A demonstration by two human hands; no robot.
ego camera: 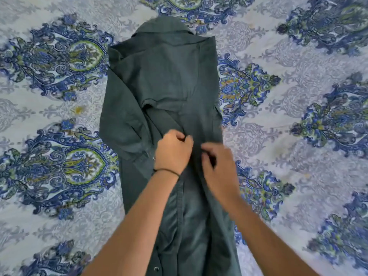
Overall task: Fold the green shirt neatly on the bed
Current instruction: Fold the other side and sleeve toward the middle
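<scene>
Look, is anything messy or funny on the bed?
Yes. A small yellowish stain marks the patterned bedsheet left of the green shirt. The shirt's left side bulges wider than its right, so the fold looks lopsided.

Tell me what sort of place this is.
Probably a bedroom, looking down on a bed: a blue-and-green patterned bedsheet fills the view, the green shirt lies spread on it, and the left hand and right hand hold its fabric.

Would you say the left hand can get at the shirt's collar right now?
Probably yes: nothing lies between the left hand and the collar, though it must first let go of the shirt.
</scene>
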